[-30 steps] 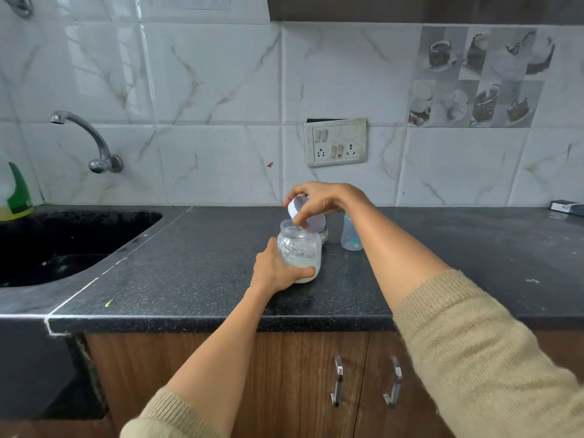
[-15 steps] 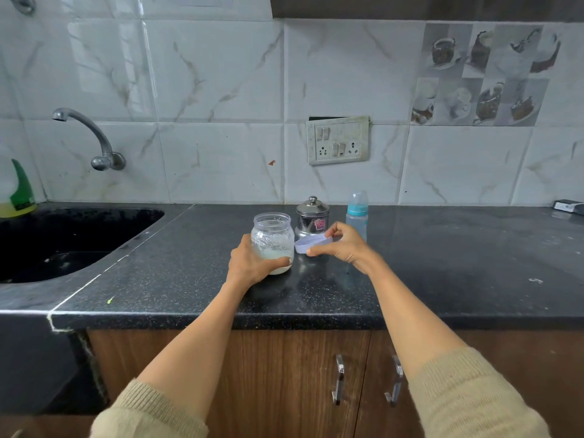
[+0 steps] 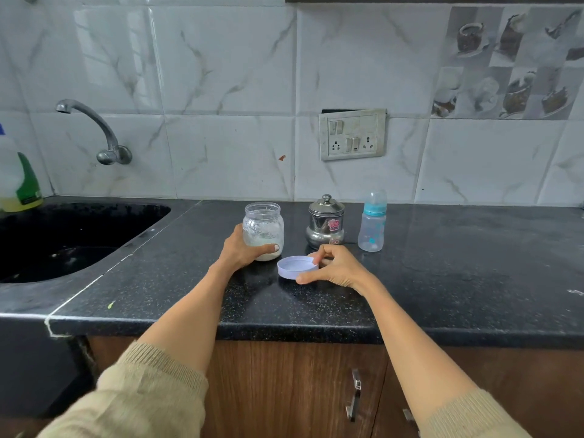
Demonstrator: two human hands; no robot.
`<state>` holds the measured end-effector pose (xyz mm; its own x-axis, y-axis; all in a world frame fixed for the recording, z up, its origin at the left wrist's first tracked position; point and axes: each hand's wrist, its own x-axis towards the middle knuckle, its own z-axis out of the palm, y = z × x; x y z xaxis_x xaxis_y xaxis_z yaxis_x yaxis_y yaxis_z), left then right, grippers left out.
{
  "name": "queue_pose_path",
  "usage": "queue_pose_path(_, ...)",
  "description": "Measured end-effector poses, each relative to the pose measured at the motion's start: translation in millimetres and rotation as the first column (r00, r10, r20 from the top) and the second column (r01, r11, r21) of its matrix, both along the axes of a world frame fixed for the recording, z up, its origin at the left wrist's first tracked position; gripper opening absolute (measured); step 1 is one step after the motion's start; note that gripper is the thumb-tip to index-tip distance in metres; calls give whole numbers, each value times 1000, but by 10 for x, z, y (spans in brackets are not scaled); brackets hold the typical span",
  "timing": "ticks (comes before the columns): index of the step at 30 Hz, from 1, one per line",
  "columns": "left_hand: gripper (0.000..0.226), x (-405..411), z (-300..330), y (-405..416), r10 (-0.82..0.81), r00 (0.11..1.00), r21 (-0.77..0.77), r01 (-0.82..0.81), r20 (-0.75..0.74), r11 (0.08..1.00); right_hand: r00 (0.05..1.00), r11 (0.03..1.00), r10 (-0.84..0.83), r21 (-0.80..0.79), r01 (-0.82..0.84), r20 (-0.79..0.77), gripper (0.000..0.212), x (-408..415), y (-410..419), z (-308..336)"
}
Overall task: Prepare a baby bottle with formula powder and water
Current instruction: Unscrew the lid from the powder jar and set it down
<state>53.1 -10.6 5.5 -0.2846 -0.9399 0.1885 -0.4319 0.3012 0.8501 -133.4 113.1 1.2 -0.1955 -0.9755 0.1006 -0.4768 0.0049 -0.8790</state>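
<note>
A clear jar with white powder at its bottom stands open on the black counter. My left hand grips the jar from its left side, thumb across the front. The jar's pale lilac lid lies upside down on the counter just right of the jar. My right hand holds the lid's right edge between thumb and fingers. A baby bottle with a teal collar and clear cap stands upright behind my right hand, apart from it.
A lidded steel canister stands between jar and bottle. A black sink with a wall tap lies to the left, a green-labelled detergent bottle at its corner. A switch panel is on the tiles.
My right hand lifted the lid off the jar, carried it down to the right and set it upside down on the counter. My left hand kept hold of the jar.
</note>
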Motion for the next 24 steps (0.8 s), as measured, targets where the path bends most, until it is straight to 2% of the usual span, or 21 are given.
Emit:
queue_pose_path(5,88,-35,4,-176,-10,1000,14,10,22,1000,995,998,61,40,-58,-74,48,114,-144,-78)
queue_pose_path(9,92,-44,15,-288,-48,997,6,47,55,999,992,999,36,43,-31,-122,63,183,-242,-151)
queue_pose_path(16,109,-69,-307,-943,-155,986,29,154,54,988,984,999,18,53,-9,-176,74,251,-259,-145)
queue_pose_path(21,102,-61,-118,-614,-194,981,19,194,-17,981,974,997,-16,65,31,-225,76,290,-276,-142)
queue_pose_path(24,110,-56,-111,-540,-171,984,47,173,-46,984,970,997,-24,68,42,-241,76,298,-273,-131)
